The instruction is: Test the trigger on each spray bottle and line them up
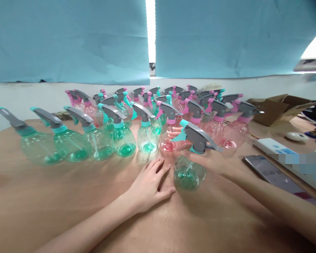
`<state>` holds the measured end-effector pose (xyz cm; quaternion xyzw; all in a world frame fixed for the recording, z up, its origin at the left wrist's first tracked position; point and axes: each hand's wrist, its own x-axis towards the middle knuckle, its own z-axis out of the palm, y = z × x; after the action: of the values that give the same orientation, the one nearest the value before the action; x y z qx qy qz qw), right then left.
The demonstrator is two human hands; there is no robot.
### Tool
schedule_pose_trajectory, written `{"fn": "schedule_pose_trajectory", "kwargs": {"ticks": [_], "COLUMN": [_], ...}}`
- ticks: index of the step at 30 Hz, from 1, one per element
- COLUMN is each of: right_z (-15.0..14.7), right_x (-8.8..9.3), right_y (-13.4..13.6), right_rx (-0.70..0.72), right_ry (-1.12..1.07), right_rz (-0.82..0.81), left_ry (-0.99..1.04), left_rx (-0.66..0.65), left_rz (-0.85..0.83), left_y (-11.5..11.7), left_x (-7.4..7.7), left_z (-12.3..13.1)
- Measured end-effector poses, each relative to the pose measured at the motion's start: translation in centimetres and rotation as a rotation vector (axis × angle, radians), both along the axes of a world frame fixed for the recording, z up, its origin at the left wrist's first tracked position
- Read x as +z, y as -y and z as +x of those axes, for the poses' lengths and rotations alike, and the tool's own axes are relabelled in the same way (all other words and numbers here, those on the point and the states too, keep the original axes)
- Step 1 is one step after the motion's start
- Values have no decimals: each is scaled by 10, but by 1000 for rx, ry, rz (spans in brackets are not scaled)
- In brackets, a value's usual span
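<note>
My left hand (pixel 153 181) lies on the table with its fingers spread, holding nothing. Just right of it stands a green spray bottle (pixel 188 175) with a grey and teal trigger head, a little green showing at its base. My right hand (pixel 210 162) reaches in behind this bottle and is partly hidden by it. Its stretched fingers show past the trigger, close to a pink spray bottle (pixel 169 138); I cannot tell whether they touch it. Another green spray bottle (pixel 147 138) stands beyond my left fingertips.
Several green and pink spray bottles stand in rows towards the wall, among them a green one (pixel 39 147) at the far left. On the right lie a phone (pixel 271 174), a white box (pixel 276 147), a computer mouse (pixel 297 137) and an open cardboard box (pixel 271 110). Blue blinds (pixel 68 38) hang behind.
</note>
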<state>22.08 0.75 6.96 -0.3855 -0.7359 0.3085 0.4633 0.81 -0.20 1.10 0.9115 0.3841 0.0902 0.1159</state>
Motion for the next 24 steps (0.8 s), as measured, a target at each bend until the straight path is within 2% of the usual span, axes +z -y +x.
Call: {"fn": "schedule_pose_trajectory", "kwargs": {"ticks": [4, 10, 16, 24], "right_z": [-2, 1, -3, 0], "right_x": [2, -3, 1, -1], "right_y": [1, -1, -1, -1], "right_rx": [13, -4, 83, 90], "right_ry": [16, -11, -70, 10], "right_rz": [28, -21, 47, -48], "left_ry": [31, 24, 6, 44], "left_rx": [10, 15, 22, 19], "left_rz": [-1, -8, -9, -6], "left_y": [0, 1, 2, 1], "left_x": [0, 1, 2, 1], "left_z": [0, 1, 1, 1]}}
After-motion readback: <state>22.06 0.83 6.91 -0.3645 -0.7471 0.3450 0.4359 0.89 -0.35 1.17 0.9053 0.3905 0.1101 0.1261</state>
